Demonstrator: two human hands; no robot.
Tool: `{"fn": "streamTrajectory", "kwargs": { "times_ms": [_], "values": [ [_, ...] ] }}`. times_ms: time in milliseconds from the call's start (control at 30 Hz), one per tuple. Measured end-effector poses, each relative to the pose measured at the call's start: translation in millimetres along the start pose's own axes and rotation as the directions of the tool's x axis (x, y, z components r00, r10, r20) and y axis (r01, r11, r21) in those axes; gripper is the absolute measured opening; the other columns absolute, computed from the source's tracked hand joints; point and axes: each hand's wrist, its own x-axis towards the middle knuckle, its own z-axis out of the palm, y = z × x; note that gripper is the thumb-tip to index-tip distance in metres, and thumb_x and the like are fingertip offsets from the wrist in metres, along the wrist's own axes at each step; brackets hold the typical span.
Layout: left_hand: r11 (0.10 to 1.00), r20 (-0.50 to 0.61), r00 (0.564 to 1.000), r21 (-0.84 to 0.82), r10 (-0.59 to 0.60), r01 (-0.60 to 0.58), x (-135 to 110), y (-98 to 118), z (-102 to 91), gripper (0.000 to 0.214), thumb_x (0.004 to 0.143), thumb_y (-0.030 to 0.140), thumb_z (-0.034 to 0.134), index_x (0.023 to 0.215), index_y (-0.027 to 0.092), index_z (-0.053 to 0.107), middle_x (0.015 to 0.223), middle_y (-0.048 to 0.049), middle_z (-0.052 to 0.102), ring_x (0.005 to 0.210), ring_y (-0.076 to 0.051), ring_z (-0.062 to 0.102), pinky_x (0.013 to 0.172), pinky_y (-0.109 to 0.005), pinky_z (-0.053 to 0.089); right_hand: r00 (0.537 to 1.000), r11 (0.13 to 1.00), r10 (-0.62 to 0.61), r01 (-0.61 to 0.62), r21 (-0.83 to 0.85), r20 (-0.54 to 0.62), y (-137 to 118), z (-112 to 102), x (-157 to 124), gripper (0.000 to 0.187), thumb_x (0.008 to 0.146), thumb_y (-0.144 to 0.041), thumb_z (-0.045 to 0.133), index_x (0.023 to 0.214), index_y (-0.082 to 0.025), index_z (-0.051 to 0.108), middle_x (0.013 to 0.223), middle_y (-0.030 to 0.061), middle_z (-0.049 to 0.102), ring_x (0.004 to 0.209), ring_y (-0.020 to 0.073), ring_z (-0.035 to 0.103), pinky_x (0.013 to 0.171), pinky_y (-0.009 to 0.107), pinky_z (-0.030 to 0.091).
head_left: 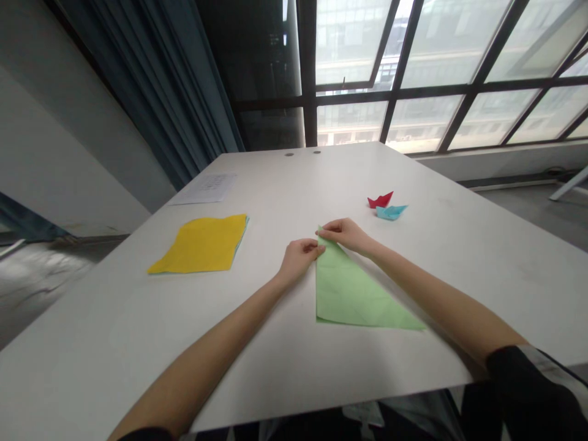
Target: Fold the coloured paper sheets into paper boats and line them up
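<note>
A sheet of light green paper (353, 291), folded along a diagonal into a triangle, lies on the white table in front of me. My left hand (299, 256) pinches its left edge just below the top corner. Right at that top corner, the fingers of my right hand (346, 234) are closed on the paper. The two layers part slightly along the bottom edge, and the far right corner lies close to my right forearm.
Left of my hands lies a stack of yellow paper (202, 244) with a bluish sheet under it. A printed sheet (206, 188) is farther back. A red paper boat (380, 200) and a blue paper boat (391, 212) sit beyond my right hand on the table (275, 343).
</note>
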Motion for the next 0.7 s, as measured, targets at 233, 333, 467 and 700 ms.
{"fn": "streamTrajectory", "kwargs": {
  "times_ms": [233,333,467,700],
  "values": [
    [1.0,0.013,1.0,-0.002,0.002,-0.002,1.2,0.4,0.1,0.029,0.067,0.039,0.064,0.076,0.012,0.068,0.066,-0.0038,0.066,0.061,-0.015,0.059,0.057,-0.023,0.045,0.995,1.0,0.016,-0.016,-0.001,-0.095,6.3,4.6,1.4,0.032,0.065,-0.043,0.065,0.074,-0.013,0.068,0.065,0.0032,0.068,0.054,0.0126,0.056,0.05,0.022,0.04],
    [1.0,0.02,1.0,-0.021,-0.013,0.014,1.0,0.8,0.3,0.029,0.067,0.038,0.063,0.079,0.012,0.068,0.067,-0.0044,0.067,0.062,-0.015,0.06,0.059,-0.024,0.046,0.993,1.0,0.031,-0.031,0.001,-0.111,5.0,5.6,1.0,0.031,0.064,-0.043,0.066,0.073,-0.013,0.068,0.063,0.0026,0.067,0.053,0.0116,0.054,0.049,0.022,0.038],
    [0.999,0.017,0.999,0.033,-0.042,0.041,-1.7,0.0,1.9,0.029,0.068,0.038,0.062,0.077,0.011,0.067,0.06,-0.0023,0.064,0.056,-0.013,0.057,0.054,-0.022,0.043,0.987,0.999,0.053,-0.054,-0.001,-0.154,3.2,4.0,0.1,0.032,0.065,-0.044,0.065,0.072,-0.013,0.067,0.062,0.0023,0.065,0.052,0.0112,0.053,0.048,0.022,0.037],
    [0.994,0.055,0.996,0.087,-0.065,0.06,-6.4,3.6,6.9,0.026,0.068,0.033,0.062,0.082,0.012,0.067,0.057,0.001,0.061,0.05,-0.01,0.052,0.047,-0.019,0.036,0.944,0.994,0.095,-0.075,0.076,-0.315,4.0,-7.9,0.6,0.033,0.063,-0.044,0.065,0.07,-0.012,0.065,0.059,0.0007,0.061,0.051,0.0107,0.049,0.049,0.023,0.036]
  ]
}}
